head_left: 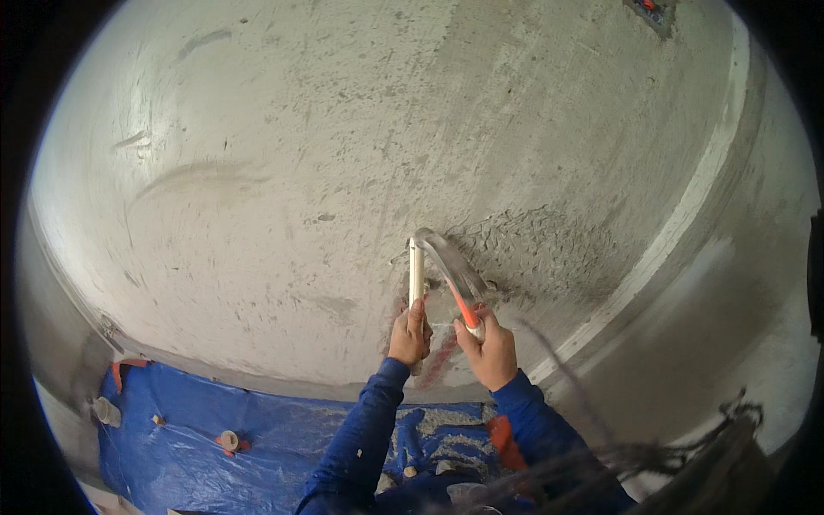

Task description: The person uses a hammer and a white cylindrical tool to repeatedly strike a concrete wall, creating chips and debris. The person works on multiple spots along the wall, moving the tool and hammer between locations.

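Observation:
My left hand [410, 335] is closed around a straight, cream-coloured stick [417, 273], which stands upright close to the grey wall; its lower end shows just beneath my fist. In my right hand [491, 348] is an orange-handled tool [468, 311]. Its grey upper part arches up and left to the top of the stick, seeming to meet it there. That part looks smeared, so I cannot tell the tool's exact kind. Behind both hands the wall has a roughened, dark patch [549, 249] and a red mark [442, 360].
A blue tarp [257, 421] covers the floor along the wall's foot, with rubble and dust [446, 433] below my arms. Small pale cup-like pieces [229, 440] lie at left. Dark, blurred strands [687, 446] cross the lower right. A recessed hole [654, 13] shows at the top right.

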`<state>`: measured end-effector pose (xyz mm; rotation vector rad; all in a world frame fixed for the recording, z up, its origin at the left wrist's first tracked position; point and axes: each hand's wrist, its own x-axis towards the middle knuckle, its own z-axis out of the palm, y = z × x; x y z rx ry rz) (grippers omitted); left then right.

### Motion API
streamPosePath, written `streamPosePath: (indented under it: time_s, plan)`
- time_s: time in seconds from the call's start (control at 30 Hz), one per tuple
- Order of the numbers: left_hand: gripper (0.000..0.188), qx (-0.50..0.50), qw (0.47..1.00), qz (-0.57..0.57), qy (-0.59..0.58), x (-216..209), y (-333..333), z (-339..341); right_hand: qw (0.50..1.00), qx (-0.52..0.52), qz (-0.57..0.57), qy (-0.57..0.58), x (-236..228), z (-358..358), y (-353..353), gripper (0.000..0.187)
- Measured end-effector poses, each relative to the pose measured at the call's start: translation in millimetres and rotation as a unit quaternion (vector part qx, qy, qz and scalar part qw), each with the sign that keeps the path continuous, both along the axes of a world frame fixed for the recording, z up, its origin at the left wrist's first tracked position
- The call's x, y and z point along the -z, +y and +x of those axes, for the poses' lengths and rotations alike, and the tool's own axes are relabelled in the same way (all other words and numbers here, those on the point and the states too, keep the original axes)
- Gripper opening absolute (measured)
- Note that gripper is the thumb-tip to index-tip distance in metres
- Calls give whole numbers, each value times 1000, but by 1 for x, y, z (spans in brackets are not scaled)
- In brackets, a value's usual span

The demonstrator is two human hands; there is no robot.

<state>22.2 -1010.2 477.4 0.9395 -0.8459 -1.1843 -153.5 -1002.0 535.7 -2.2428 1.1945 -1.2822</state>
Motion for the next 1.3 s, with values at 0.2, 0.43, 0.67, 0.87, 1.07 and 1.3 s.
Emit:
streamPosePath:
  time_s: [0.2, 0.43, 0.67, 0.87, 1.07, 1.3]
  plan:
    - [53, -58, 997, 53, -9, 16, 1, 0, 995, 16, 80, 49, 14, -23, -27, 41]
    - [57, -66, 911, 396, -91, 193, 162, 59, 960, -81, 268, -25, 15, -85, -21, 41]
    - [56, -33, 874, 426, -231, 274, 195, -67, 966, -257, 31, 1, 6, -70, -27, 38]
    - [56, 18, 909, 332, -249, 228, 139, -133, 969, -159, 162, 93, 69, -26, -71, 52]
    - [56, 28, 907, 344, -242, 223, 144, -125, 964, -228, 113, -82, 94, -15, -63, 47]
    - [55, 40, 909, 338, -239, 223, 144, -119, 977, -143, 117, 104, 104, -11, -86, 55]
